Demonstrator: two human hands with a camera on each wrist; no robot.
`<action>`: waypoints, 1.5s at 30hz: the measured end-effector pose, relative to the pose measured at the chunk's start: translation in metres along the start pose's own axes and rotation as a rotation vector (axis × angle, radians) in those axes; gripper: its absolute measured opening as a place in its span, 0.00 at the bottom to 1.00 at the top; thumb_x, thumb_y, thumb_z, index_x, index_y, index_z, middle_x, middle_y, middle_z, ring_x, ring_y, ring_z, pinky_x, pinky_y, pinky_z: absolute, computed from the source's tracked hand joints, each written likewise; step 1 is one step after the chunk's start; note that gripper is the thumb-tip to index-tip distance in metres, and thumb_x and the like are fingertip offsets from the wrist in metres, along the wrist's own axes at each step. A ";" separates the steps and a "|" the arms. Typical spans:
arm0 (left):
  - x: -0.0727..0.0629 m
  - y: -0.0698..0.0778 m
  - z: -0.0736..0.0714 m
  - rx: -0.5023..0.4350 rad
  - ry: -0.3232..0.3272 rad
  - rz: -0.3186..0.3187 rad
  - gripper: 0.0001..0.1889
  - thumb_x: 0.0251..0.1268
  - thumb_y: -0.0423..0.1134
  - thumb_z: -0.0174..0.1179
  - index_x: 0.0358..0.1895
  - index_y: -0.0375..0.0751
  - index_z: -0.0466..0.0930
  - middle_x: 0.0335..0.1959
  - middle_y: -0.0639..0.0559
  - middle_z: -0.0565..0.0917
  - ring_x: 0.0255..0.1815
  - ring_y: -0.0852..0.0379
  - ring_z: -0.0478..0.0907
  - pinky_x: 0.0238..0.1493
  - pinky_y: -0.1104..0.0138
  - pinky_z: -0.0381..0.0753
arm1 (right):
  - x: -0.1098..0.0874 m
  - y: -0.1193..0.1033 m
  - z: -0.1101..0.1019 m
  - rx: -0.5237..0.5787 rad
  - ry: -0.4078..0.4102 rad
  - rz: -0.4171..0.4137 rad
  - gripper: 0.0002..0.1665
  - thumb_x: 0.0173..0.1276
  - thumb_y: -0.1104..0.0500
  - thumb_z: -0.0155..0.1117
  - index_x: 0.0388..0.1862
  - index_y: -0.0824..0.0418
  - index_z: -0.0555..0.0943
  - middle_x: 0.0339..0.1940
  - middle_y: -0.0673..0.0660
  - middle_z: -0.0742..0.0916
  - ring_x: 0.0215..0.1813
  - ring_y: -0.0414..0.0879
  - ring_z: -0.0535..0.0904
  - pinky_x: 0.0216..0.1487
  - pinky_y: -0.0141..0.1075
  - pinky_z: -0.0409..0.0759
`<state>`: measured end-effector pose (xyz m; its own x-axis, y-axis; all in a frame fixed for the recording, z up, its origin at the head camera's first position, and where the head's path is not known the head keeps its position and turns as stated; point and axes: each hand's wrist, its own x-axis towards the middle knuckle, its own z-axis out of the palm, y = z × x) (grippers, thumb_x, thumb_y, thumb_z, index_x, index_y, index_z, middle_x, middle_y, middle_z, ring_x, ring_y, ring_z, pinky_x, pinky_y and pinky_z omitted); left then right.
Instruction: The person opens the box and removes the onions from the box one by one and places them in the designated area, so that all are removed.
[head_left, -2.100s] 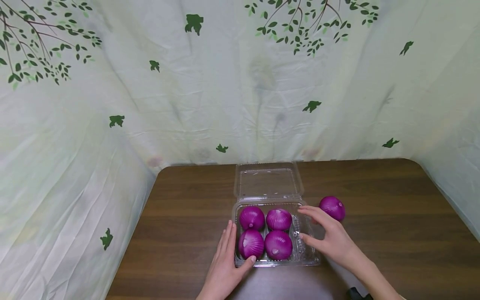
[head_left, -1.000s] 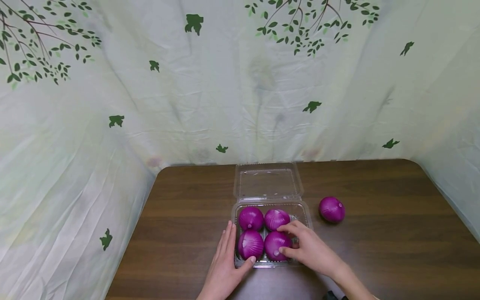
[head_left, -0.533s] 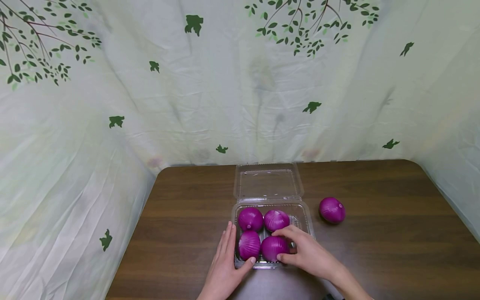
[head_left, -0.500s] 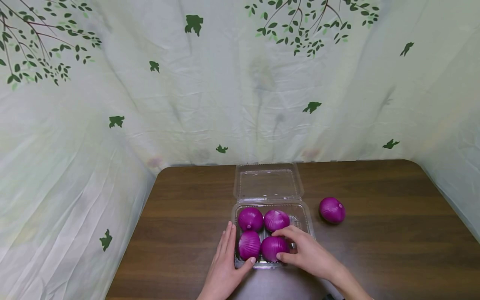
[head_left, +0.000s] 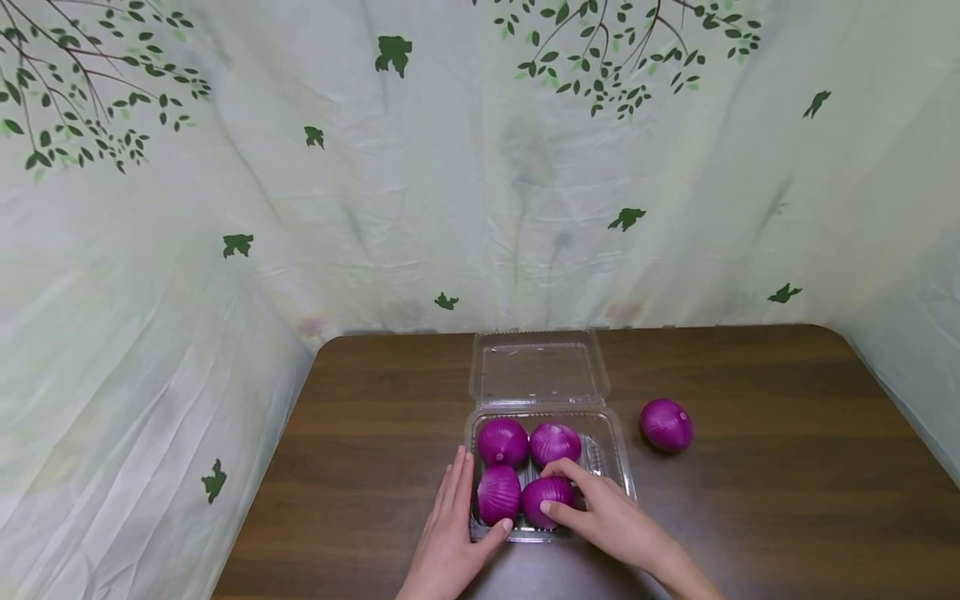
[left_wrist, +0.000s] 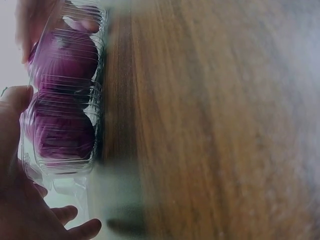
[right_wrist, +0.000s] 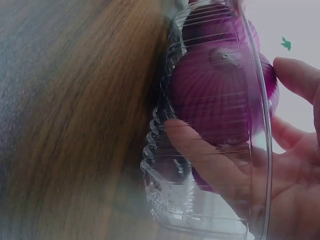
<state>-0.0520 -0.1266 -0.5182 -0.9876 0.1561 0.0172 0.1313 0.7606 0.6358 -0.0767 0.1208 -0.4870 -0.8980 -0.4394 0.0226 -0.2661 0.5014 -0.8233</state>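
Note:
A clear plastic clamshell container (head_left: 618, 454), its lid (head_left: 538, 367) folded back, holds several red onions. Inside, my right hand (head_left: 611, 512) grips the front right onion (head_left: 537, 500), thumb on the near side and index finger on the far side. In the right wrist view another finger (right_wrist: 210, 157) shows through the clear wall beneath that onion. Left of it, the front left onion (head_left: 498, 494) lies close by; behind sit the back left onion (head_left: 502, 442) and back right onion (head_left: 555, 443). Along the container's left wall lies my left hand (head_left: 453, 533), fingers straight, thumb over the near rim.
A single red onion (head_left: 667, 425) lies on the brown wooden table (head_left: 787, 467), right of the container. White cloth (head_left: 480, 200) printed with leaves hangs behind and along both sides of the table.
My right hand has come in from the container's right side and taken hold of the front right onion, which has shifted left. The front left onion has turned. My left hand has stayed put.

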 end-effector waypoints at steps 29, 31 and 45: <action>-0.001 0.000 -0.001 0.007 0.004 -0.012 0.52 0.59 0.67 0.60 0.80 0.48 0.46 0.81 0.55 0.45 0.78 0.41 0.47 0.67 0.38 0.58 | -0.003 -0.001 -0.001 0.454 0.143 0.100 0.39 0.57 0.60 0.76 0.68 0.56 0.73 0.60 0.63 0.75 0.50 0.54 0.82 0.44 0.38 0.85; -0.001 0.000 -0.001 0.009 0.004 -0.012 0.52 0.59 0.67 0.61 0.80 0.48 0.46 0.81 0.55 0.45 0.78 0.41 0.47 0.67 0.38 0.58 | -0.004 0.000 -0.002 0.469 0.150 0.082 0.38 0.58 0.61 0.76 0.68 0.57 0.73 0.62 0.64 0.74 0.50 0.55 0.83 0.43 0.39 0.85; -0.002 0.001 -0.002 0.010 0.018 0.001 0.52 0.59 0.65 0.62 0.80 0.47 0.46 0.81 0.55 0.45 0.78 0.41 0.47 0.68 0.39 0.58 | -0.013 0.003 -0.005 0.523 0.211 0.070 0.38 0.54 0.65 0.77 0.65 0.58 0.74 0.63 0.65 0.74 0.56 0.62 0.79 0.45 0.41 0.84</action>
<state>-0.0503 -0.1272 -0.5165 -0.9889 0.1455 0.0312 0.1326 0.7666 0.6283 -0.0678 0.1318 -0.4872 -0.9720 -0.2333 0.0268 -0.0429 0.0640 -0.9970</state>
